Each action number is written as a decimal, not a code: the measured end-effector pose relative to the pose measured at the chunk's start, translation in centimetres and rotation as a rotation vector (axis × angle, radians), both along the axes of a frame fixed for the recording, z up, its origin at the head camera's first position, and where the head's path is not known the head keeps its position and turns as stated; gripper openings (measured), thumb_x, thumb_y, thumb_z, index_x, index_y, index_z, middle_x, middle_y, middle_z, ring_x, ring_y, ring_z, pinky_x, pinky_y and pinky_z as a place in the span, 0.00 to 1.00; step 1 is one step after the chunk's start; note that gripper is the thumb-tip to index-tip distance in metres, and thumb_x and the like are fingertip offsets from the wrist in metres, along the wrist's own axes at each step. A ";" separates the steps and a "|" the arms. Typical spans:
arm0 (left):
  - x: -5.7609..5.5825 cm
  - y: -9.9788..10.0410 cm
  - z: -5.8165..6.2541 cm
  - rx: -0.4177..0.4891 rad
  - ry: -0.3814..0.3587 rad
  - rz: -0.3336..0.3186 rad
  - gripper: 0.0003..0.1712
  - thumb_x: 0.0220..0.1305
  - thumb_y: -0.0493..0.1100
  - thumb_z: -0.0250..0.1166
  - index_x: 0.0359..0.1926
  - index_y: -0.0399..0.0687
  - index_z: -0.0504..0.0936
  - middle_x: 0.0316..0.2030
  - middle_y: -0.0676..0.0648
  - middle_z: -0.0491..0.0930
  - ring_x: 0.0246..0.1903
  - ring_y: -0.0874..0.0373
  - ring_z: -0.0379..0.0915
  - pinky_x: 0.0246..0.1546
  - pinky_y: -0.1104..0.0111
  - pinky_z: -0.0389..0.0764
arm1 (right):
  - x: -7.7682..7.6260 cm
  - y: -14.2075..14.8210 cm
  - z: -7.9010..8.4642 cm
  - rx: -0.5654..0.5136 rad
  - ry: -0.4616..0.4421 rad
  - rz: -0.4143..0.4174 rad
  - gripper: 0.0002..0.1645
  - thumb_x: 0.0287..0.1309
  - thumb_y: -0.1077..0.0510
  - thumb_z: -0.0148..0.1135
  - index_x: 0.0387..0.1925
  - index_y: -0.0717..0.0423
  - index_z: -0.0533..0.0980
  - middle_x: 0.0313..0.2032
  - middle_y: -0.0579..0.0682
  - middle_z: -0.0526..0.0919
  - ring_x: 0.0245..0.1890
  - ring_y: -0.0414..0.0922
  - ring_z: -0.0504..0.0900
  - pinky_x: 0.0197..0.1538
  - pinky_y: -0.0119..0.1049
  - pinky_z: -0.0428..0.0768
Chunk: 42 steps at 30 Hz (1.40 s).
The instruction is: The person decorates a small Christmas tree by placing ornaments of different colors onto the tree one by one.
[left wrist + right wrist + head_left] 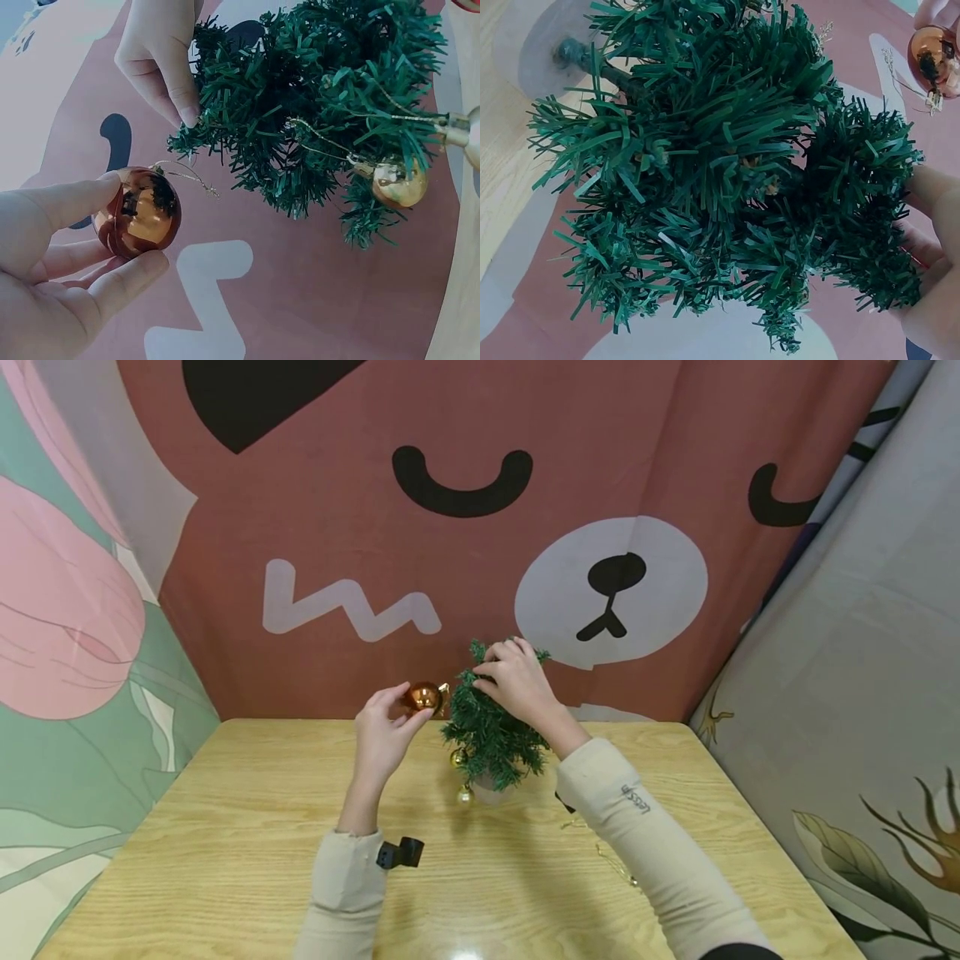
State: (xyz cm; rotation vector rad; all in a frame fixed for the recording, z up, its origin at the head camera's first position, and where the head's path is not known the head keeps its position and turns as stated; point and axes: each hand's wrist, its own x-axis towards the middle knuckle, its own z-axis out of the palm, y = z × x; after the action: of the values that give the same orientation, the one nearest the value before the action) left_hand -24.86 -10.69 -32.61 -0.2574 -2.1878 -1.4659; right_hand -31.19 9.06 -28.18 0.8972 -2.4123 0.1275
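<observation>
My left hand point(381, 739) holds a shiny copper Christmas ball point(425, 696) between thumb and fingers, just left of the small green Christmas tree point(487, 731). In the left wrist view, a thin gold loop point(187, 174) sticks out from the ball's cap toward the branches. My right hand point(519, 681) is at the upper part of the tree, its thumb and fingers pinching a branch tip point(196, 133). Two small gold balls point(465, 795) hang low on the tree's left side; one gold ball point(401, 184) shows its cord looped over a branch in the left wrist view.
The tree stands on a pale round base point(491, 789) near the back of a wooden table point(247, 843). Gold strings point(617, 866) lie beside the right sleeve, partly hidden by it. A bear-print cloth point(337, 677) hangs right behind the table, with printed curtains on both sides.
</observation>
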 end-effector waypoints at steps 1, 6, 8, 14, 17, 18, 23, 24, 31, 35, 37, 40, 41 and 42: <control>0.0 0.0 0.1 0.001 -0.001 -0.001 0.29 0.51 0.39 0.68 0.54 0.33 0.72 0.50 0.36 0.70 0.48 0.43 0.69 0.41 0.62 0.76 | 0.0 0.0 0.0 0.000 0.007 0.003 0.13 0.52 0.52 0.63 0.38 0.53 0.82 0.38 0.49 0.76 0.40 0.46 0.72 0.60 0.48 0.56; 0.1 0.1 0.3 0.006 -0.015 -0.016 0.29 0.52 0.40 0.67 0.54 0.33 0.72 0.51 0.36 0.69 0.50 0.44 0.67 0.42 0.62 0.75 | 0.1 -0.1 0.0 -0.013 0.061 0.031 0.11 0.51 0.54 0.64 0.35 0.53 0.82 0.35 0.48 0.78 0.40 0.45 0.73 0.58 0.49 0.58; 0.1 0.1 0.4 0.012 -0.016 -0.025 0.29 0.52 0.40 0.67 0.54 0.33 0.71 0.52 0.36 0.69 0.51 0.45 0.67 0.43 0.61 0.75 | 0.2 -0.2 0.0 -0.027 0.109 0.058 0.09 0.51 0.55 0.64 0.34 0.54 0.83 0.33 0.48 0.79 0.39 0.45 0.73 0.56 0.48 0.61; 0.1 0.3 0.6 0.034 0.000 -0.044 0.29 0.52 0.40 0.66 0.55 0.33 0.71 0.52 0.36 0.69 0.51 0.45 0.66 0.43 0.58 0.74 | -0.1 -0.4 0.0 -0.134 0.247 0.198 0.05 0.51 0.61 0.63 0.30 0.59 0.82 0.28 0.50 0.81 0.33 0.45 0.75 0.44 0.39 0.71; 0.1 0.4 0.7 0.042 0.007 -0.055 0.29 0.53 0.40 0.66 0.54 0.32 0.71 0.51 0.36 0.69 0.50 0.45 0.67 0.43 0.58 0.74 | -0.1 -0.5 0.0 -0.193 0.229 0.250 0.05 0.51 0.63 0.63 0.31 0.60 0.82 0.29 0.51 0.82 0.33 0.45 0.75 0.39 0.37 0.73; 0.1 0.4 0.8 0.041 0.010 -0.057 0.29 0.53 0.40 0.66 0.54 0.32 0.71 0.51 0.36 0.69 0.50 0.46 0.67 0.43 0.58 0.74 | 0.0 -0.5 0.0 -0.209 0.213 0.261 0.05 0.51 0.63 0.63 0.31 0.60 0.82 0.30 0.51 0.82 0.33 0.45 0.75 0.39 0.37 0.73; 0.2 0.5 1.1 0.048 0.027 -0.064 0.28 0.52 0.40 0.67 0.54 0.33 0.72 0.50 0.37 0.70 0.49 0.46 0.68 0.42 0.58 0.75 | 0.1 -0.4 0.0 -0.281 0.090 0.305 0.07 0.53 0.64 0.61 0.34 0.61 0.81 0.31 0.52 0.81 0.32 0.44 0.76 0.36 0.34 0.75; 0.2 0.6 1.1 0.050 0.030 -0.063 0.28 0.52 0.40 0.67 0.54 0.33 0.72 0.50 0.37 0.70 0.49 0.46 0.68 0.42 0.58 0.75 | 0.1 -0.4 0.0 -0.296 0.054 0.312 0.08 0.53 0.64 0.60 0.35 0.61 0.81 0.32 0.52 0.81 0.31 0.43 0.76 0.35 0.33 0.75; 0.2 1.0 1.4 0.073 0.054 -0.070 0.28 0.51 0.39 0.67 0.53 0.32 0.72 0.48 0.37 0.71 0.45 0.48 0.71 0.41 0.60 0.76 | 0.5 -0.4 0.5 -0.446 -0.304 0.322 0.13 0.60 0.62 0.52 0.44 0.65 0.77 0.21 0.52 0.79 0.14 0.41 0.74 0.20 0.31 0.75; 0.2 1.2 1.6 0.084 0.067 -0.077 0.28 0.51 0.38 0.67 0.53 0.31 0.72 0.47 0.37 0.71 0.44 0.48 0.72 0.40 0.62 0.76 | 0.7 -0.5 0.9 -0.523 -0.577 0.330 0.18 0.64 0.60 0.47 0.51 0.67 0.72 0.13 0.52 0.76 0.08 0.45 0.73 0.16 0.38 0.75; 0.3 1.2 1.6 0.090 0.072 -0.079 0.28 0.51 0.38 0.67 0.53 0.31 0.72 0.47 0.37 0.71 0.44 0.47 0.72 0.40 0.61 0.76 | 0.8 -0.5 1.1 -0.564 -0.693 0.338 0.20 0.65 0.59 0.45 0.54 0.67 0.69 0.13 0.54 0.77 0.10 0.50 0.75 0.16 0.40 0.76; 0.4 1.2 1.7 0.094 0.076 -0.078 0.28 0.51 0.38 0.67 0.53 0.31 0.72 0.47 0.37 0.72 0.44 0.47 0.71 0.40 0.61 0.76 | 0.9 -0.5 1.2 -0.615 -0.810 0.358 0.22 0.66 0.58 0.44 0.56 0.66 0.66 0.15 0.58 0.77 0.14 0.59 0.75 0.16 0.42 0.76; 0.5 1.2 1.7 0.097 0.081 -0.080 0.28 0.51 0.38 0.67 0.53 0.31 0.72 0.46 0.37 0.72 0.44 0.47 0.72 0.40 0.61 0.76 | 0.8 -0.5 1.2 -0.629 -0.841 0.366 0.22 0.66 0.58 0.43 0.57 0.66 0.66 0.15 0.59 0.77 0.15 0.62 0.75 0.16 0.42 0.76; 0.5 1.2 1.7 0.100 0.084 -0.080 0.27 0.51 0.37 0.67 0.52 0.30 0.73 0.46 0.37 0.72 0.43 0.47 0.72 0.39 0.61 0.76 | 0.8 -0.5 1.3 -0.641 -0.870 0.377 0.22 0.66 0.58 0.43 0.57 0.66 0.65 0.15 0.60 0.77 0.16 0.64 0.74 0.16 0.43 0.75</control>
State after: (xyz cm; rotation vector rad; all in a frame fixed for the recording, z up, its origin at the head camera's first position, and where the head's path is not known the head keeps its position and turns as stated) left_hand -24.40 -9.48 -30.87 -0.3685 -2.0525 -1.5739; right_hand -30.35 8.58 -26.93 1.0899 -2.5731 1.6150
